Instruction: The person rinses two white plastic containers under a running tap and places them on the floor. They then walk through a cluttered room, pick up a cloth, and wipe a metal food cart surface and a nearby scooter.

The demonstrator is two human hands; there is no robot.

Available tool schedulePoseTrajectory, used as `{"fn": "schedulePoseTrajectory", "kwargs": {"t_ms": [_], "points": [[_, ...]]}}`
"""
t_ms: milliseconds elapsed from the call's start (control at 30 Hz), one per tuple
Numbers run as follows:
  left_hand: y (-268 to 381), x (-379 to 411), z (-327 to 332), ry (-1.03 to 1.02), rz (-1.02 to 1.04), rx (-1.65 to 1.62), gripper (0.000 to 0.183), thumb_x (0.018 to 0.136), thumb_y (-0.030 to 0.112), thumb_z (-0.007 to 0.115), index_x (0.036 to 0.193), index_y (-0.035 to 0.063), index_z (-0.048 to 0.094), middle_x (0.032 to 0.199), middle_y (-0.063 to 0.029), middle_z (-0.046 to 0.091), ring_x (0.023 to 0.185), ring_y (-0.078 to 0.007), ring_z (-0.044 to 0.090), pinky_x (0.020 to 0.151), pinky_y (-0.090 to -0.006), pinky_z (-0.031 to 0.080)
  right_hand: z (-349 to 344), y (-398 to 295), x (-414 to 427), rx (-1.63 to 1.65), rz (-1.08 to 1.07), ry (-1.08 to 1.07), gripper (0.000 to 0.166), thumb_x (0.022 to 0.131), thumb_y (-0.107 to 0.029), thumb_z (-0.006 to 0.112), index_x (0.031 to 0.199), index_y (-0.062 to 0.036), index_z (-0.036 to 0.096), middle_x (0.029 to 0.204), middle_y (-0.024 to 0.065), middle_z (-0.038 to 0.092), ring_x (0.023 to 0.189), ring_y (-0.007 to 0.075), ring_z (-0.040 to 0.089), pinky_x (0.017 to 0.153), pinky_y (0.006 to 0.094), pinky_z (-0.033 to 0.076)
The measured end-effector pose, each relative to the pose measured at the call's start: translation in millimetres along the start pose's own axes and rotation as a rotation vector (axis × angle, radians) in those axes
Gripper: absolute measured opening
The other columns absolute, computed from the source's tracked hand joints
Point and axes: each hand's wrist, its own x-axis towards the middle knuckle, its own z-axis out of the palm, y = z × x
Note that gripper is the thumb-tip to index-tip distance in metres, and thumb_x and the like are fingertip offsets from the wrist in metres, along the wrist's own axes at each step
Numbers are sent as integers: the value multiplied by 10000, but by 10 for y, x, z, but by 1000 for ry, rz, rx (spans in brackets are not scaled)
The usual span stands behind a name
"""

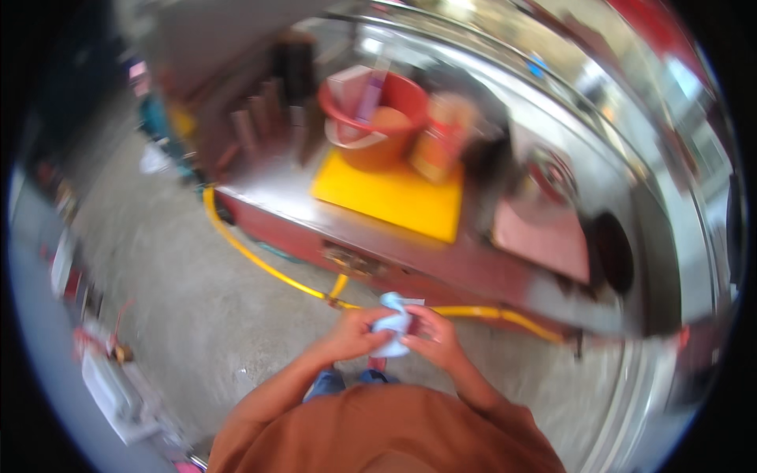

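A crumpled light-blue cloth [390,325] is held in front of my body, above the floor. My left hand [356,333] grips its left side with the thumb laid across it. On the other side, my right hand [436,336] has its thumb and fingers pinched at the cloth's right edge. Blur hides the cloth's finer folds and whether it is one piece. Just beyond both hands runs the front of a dark red cart or counter [378,239].
A red bucket [369,148] holding boxes stands on a yellow board [390,201]. Beside it is a blurred red-and-yellow package [437,142]. A pink board [541,236] lies to the right. A yellow hose [260,260] loops along the front above the concrete floor [177,295].
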Motion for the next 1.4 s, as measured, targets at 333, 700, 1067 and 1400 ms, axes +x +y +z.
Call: {"fn": "schedulePoseTrajectory", "kwargs": {"t_ms": [333,700,1067,1400], "points": [[-613,152,80,108,43,-93,383,740,7,593,1117,36,530,948,-38,571,784,-60,503,603,-205,450,-173,-23,-132,249,50,528,217,748,29,594,946,-19,521,845,14,569,763,70,526,681,214,435],[-687,129,157,228,-47,-137,338,758,-16,567,1094,11,539,1001,-51,575,768,-73,515,626,-205,452,-1244,80,442,-737,-491,906,256,639,38,572,883,-39,573,897,80,589,816,221,559,714,309,443],[-707,240,389,351,-138,-244,289,787,-10,521,1075,9,537,868,-67,567,483,-67,486,391,-199,381,-1292,496,605,-897,-82,697,323,665,-100,659,983,-103,600,1080,57,553,881,220,557,724,306,464],[-621,509,609,258,-120,-181,261,785,-24,510,1041,9,553,793,-59,580,454,-67,483,396,-198,380,-1659,534,615,-366,-244,832,193,688,4,595,871,-55,583,779,65,581,668,177,560,610,274,459]]}}
